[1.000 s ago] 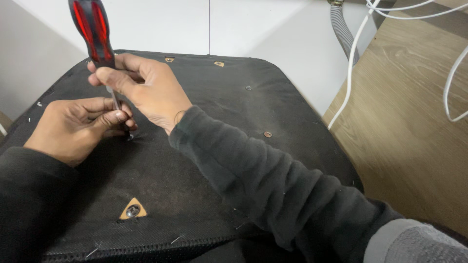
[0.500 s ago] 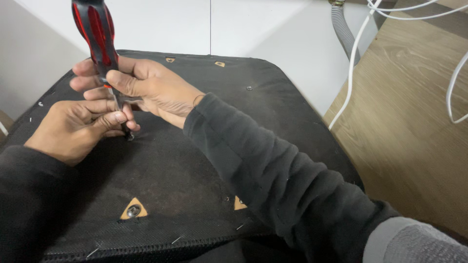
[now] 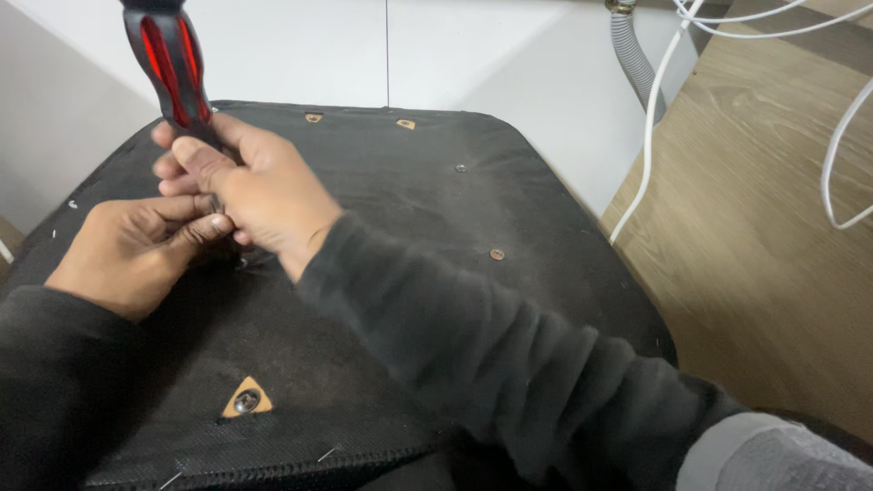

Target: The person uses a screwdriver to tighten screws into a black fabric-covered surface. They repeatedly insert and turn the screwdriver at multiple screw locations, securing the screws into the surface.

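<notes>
A black fabric-covered seat underside lies flat in front of me. My right hand grips the lower end of a red and black screwdriver that stands nearly upright over the fabric. My left hand rests on the fabric at the left, its fingertips pinched around the screwdriver's shaft near the tip. The tip and the screw under it are hidden by my fingers.
A triangular cut-out with a screw head shows near the front edge, and small screws dot the fabric farther right. A wooden surface lies to the right with white cables and a grey corrugated hose. White wall behind.
My right hand has turned on the screwdriver handle, its wrist rolling left and its forearm dropping over the fabric. The left hand has stayed pinched at the shaft.
</notes>
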